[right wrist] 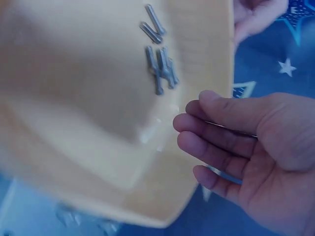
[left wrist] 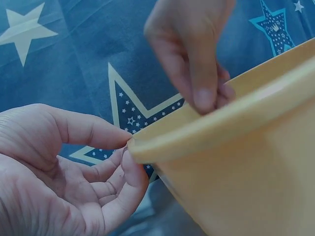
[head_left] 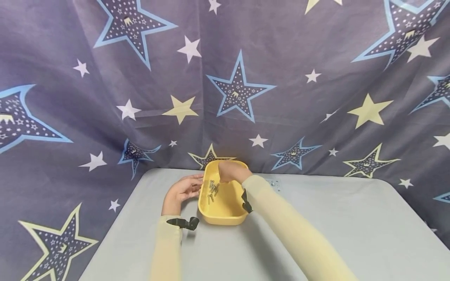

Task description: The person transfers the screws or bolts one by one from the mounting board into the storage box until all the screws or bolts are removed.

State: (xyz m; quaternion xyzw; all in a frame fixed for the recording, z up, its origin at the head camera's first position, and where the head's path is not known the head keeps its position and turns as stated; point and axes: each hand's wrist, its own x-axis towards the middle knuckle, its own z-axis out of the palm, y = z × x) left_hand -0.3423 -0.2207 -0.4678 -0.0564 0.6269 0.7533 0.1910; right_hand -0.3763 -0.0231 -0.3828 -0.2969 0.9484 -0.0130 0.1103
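Observation:
A yellow plastic basin [head_left: 225, 219] stands on the table, tilted slightly in the head view. Several metal bolts [right wrist: 162, 66] lie inside it in a loose cluster toward its left side. With thumb and fingers my left hand [left wrist: 74, 172] pinches the basin's rim at its far left corner. My right hand [head_left: 232, 171] reaches in over the basin's far end. In the right wrist view its fingers [right wrist: 211, 147] are loosely bent beside the inner wall, beyond the bolts, and nothing shows between them.
Small shiny metal pieces [head_left: 274, 184] lie on the grey table [head_left: 334, 226] just right of the basin, partly behind my right forearm. A star-patterned curtain [head_left: 295, 97] hangs right behind the table's far edge. Dark straps [head_left: 183, 223] sit on both wrists.

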